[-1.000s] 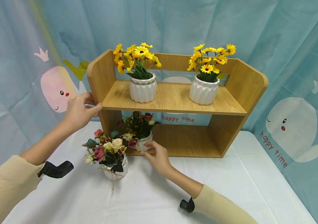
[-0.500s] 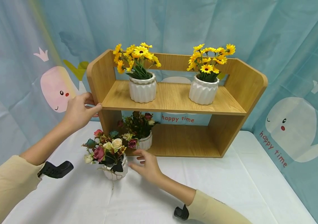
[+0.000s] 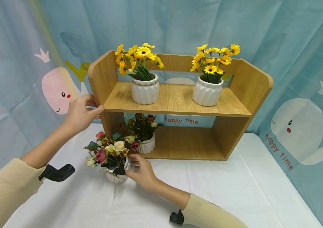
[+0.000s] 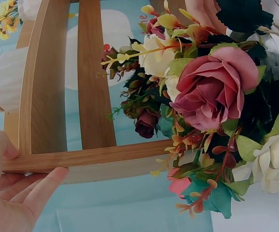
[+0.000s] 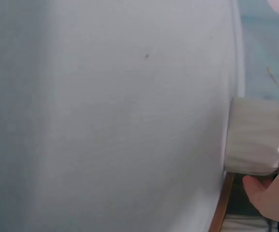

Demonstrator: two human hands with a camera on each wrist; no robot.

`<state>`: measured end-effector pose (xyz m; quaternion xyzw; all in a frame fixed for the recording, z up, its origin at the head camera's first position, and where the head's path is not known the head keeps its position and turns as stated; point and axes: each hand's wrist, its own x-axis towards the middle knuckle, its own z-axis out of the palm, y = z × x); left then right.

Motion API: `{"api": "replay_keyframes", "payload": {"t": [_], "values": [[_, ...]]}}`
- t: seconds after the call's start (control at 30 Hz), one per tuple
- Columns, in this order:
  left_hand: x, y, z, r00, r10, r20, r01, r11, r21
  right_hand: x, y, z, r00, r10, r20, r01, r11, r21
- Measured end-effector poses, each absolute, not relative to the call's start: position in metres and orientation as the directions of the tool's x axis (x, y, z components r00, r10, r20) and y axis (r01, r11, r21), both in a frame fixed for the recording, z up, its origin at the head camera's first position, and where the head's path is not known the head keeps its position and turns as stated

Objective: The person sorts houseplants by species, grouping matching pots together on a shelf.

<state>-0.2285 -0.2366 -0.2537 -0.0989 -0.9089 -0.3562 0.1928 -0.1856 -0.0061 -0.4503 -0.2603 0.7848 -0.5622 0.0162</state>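
Note:
My left hand (image 3: 81,112) pinches the left side panel of a two-tier wooden shelf (image 3: 175,111), thumb on its front edge and fingers behind. In the left wrist view this hand (image 4: 19,188) grips the board's edge. On the table before the shelf stands a white fluted pot of artificial roses (image 3: 107,152), tied with twine. My right hand (image 3: 142,174) holds that pot's right side with bent fingers, thumb in front and forefinger near the rim. In the right wrist view the white pot (image 5: 255,137) sits right beside the hand (image 5: 277,195).
A second pot of dark roses (image 3: 147,145) stands on the lower tier at the left. Two white pots of yellow daisies, one at the left (image 3: 145,90) and one at the right (image 3: 208,91), stand on the upper tier. A pale blue curtain (image 3: 184,25) hangs behind the white-covered table (image 3: 221,190).
My right hand has left the dark-rose pot on the lower tier and moved left and forward to the rose pot on the table. The left hand has stayed on the shelf's side.

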Motion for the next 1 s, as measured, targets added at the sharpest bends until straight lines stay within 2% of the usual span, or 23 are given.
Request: {"api": "replay_keyframes", "payload": {"t": [0.5, 0.77, 1.0], "values": [[-0.228, -0.236, -0.254, -0.900, 0.042, 0.433, 0.327, 0.723, 0.609, -0.200, -0.010, -0.459, -0.864, -0.474, 0.171, -0.286, 0.181, -0.941], [-0.228, -0.236, -0.254, -0.900, 0.033, 0.434, 0.320, 0.727, 0.608, -0.201, -0.016, -0.465, -0.869, -0.457, 0.187, -0.280, 0.144, -0.949], [-0.228, -0.236, -0.254, -0.904, 0.035, 0.425, 0.316, 0.725, 0.611, -0.191, -0.027, -0.463, -0.889, -0.392, 0.238, -0.331, 0.190, -0.924]]}}
